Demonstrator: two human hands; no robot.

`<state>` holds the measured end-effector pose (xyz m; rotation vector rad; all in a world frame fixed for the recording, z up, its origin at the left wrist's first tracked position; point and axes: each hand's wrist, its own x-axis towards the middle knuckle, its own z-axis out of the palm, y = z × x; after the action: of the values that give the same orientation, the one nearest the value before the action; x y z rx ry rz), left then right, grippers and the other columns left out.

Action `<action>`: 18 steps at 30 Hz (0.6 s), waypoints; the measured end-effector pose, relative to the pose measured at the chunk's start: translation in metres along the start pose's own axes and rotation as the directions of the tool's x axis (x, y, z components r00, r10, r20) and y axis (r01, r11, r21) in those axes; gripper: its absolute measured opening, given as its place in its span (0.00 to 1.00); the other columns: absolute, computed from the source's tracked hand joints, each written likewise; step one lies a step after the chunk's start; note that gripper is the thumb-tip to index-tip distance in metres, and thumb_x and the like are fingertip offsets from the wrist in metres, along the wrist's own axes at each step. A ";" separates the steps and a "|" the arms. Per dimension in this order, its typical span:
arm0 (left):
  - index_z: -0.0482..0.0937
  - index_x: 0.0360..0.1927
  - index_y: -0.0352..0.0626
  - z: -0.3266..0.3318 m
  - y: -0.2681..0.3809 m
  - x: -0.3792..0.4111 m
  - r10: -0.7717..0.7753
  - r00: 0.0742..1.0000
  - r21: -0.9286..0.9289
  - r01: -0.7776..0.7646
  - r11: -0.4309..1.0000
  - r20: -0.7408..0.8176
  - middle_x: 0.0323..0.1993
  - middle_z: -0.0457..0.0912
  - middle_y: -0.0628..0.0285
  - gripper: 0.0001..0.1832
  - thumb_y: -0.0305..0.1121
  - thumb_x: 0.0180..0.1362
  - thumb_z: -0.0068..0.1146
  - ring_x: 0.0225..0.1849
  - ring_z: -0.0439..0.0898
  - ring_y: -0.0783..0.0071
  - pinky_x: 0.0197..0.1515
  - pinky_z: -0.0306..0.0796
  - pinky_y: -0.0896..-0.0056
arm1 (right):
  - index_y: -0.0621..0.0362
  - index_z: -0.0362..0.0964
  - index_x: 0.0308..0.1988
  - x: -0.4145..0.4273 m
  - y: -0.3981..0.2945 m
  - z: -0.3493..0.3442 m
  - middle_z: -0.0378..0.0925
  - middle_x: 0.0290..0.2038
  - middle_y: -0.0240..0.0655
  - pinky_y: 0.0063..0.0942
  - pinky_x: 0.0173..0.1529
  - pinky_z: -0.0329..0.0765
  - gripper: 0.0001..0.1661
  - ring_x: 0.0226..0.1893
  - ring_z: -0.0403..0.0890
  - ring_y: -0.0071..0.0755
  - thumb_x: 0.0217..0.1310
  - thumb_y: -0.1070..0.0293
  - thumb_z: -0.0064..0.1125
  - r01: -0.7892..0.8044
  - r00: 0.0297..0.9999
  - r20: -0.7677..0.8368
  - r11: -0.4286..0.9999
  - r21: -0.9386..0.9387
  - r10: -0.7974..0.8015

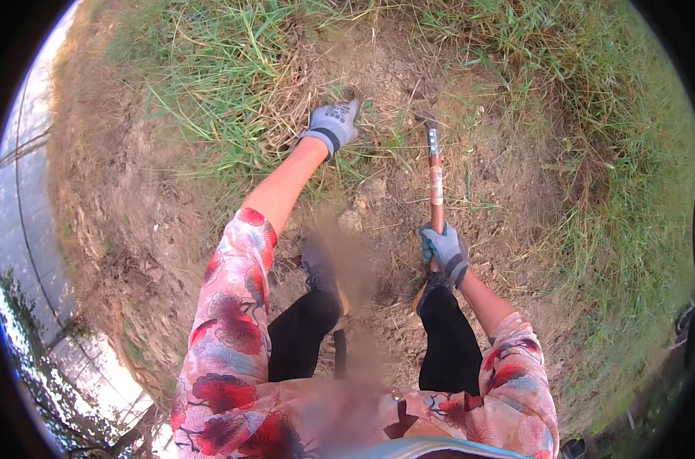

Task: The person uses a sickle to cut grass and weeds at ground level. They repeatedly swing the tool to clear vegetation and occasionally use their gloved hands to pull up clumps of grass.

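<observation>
My right hand (446,250), in a grey work glove, is closed around the lower part of a wooden handle. It belongs to a hand tool (435,178) with a dark metal head, which lies over the soil ahead of me and looks like a small hoe or sickle. My left hand (334,123), gloved the same way, reaches down to the ground beside green grass (227,103) and dry stalks (284,106). Its fingertips are turned away, so whether they grip any stems cannot be told. The tool's head is right of this hand, apart from it.
Bare soil with small clods (350,220) lies between my shoes. Taller grass (628,189) grows along the right and top. At the far left runs a paved strip (32,212). My feet stand apart on the dirt. A blurry smudge covers the lower middle of the view.
</observation>
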<state>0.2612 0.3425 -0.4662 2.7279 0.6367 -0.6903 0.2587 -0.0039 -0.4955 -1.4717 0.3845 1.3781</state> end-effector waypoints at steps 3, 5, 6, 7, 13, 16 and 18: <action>0.68 0.48 0.45 -0.030 0.001 -0.037 0.093 0.984 -0.009 -0.093 0.996 0.153 0.38 0.79 0.54 0.25 0.40 0.44 0.52 0.41 0.78 0.58 0.43 0.69 0.58 | 0.60 0.64 0.32 -0.020 -0.002 -0.018 0.65 0.15 0.30 0.23 0.12 0.65 0.06 0.09 0.66 0.24 0.52 0.74 0.53 -0.035 0.999 -0.015 0.994 0.106 0.036; 0.67 0.52 0.49 -0.030 0.017 -0.053 0.203 0.965 0.012 -0.207 0.978 0.164 0.38 0.79 0.55 0.30 0.42 0.43 0.55 0.39 0.78 0.58 0.42 0.70 0.60 | 0.61 0.64 0.32 -0.016 -0.018 -0.024 0.65 0.14 0.30 0.23 0.11 0.65 0.06 0.09 0.66 0.25 0.52 0.74 0.53 0.033 0.995 -0.097 0.994 0.105 -0.023; 0.68 0.50 0.49 -0.033 0.023 -0.053 0.225 0.969 0.062 -0.232 0.971 0.099 0.38 0.78 0.55 0.27 0.42 0.43 0.55 0.39 0.78 0.59 0.41 0.71 0.61 | 0.61 0.64 0.32 -0.006 -0.024 -0.027 0.65 0.14 0.30 0.23 0.11 0.65 0.06 0.09 0.66 0.25 0.53 0.73 0.53 0.092 0.989 -0.126 0.991 0.101 -0.079; 0.70 0.48 0.50 -0.051 0.032 -0.043 0.222 0.968 0.124 -0.236 0.964 0.114 0.38 0.78 0.58 0.24 0.39 0.43 0.54 0.39 0.78 0.59 0.41 0.71 0.61 | 0.61 0.64 0.32 0.002 -0.038 -0.021 0.65 0.14 0.31 0.23 0.10 0.64 0.07 0.09 0.66 0.25 0.53 0.73 0.53 0.155 0.979 -0.151 0.983 0.095 -0.140; 0.41 0.67 0.63 -0.061 -0.046 0.100 0.020 0.977 0.784 0.156 0.601 -0.210 0.69 0.40 0.69 0.31 0.35 0.61 0.37 0.67 0.49 0.61 0.63 0.43 0.39 | 0.59 0.64 0.31 0.038 -0.101 0.047 0.66 0.15 0.30 0.22 0.11 0.65 0.06 0.10 0.66 0.23 0.51 0.73 0.54 0.331 0.941 -0.107 0.939 0.097 -0.321; 0.39 0.67 0.62 -0.070 -0.096 0.099 -0.189 0.885 0.647 0.443 0.620 -0.425 0.69 0.39 0.65 0.34 0.39 0.59 0.40 0.67 0.50 0.58 0.60 0.51 0.43 | 0.58 0.64 0.31 0.048 -0.117 0.076 0.67 0.15 0.29 0.21 0.12 0.65 0.09 0.10 0.67 0.21 0.49 0.72 0.57 0.360 0.928 -0.101 0.933 -0.016 -0.360; 0.38 0.67 0.61 -0.076 -0.121 0.084 -0.361 0.762 0.479 0.628 0.613 -0.538 0.69 0.37 0.62 0.37 0.41 0.58 0.42 0.67 0.50 0.56 0.58 0.57 0.45 | 0.57 0.64 0.31 0.062 -0.122 0.092 0.68 0.16 0.29 0.21 0.13 0.65 0.10 0.11 0.68 0.20 0.49 0.70 0.58 0.421 0.900 -0.092 0.904 -0.073 -0.426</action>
<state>0.3001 0.5031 -0.4595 3.3860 1.6010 -0.5261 0.3236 0.1464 -0.4762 -1.5640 0.0825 0.9681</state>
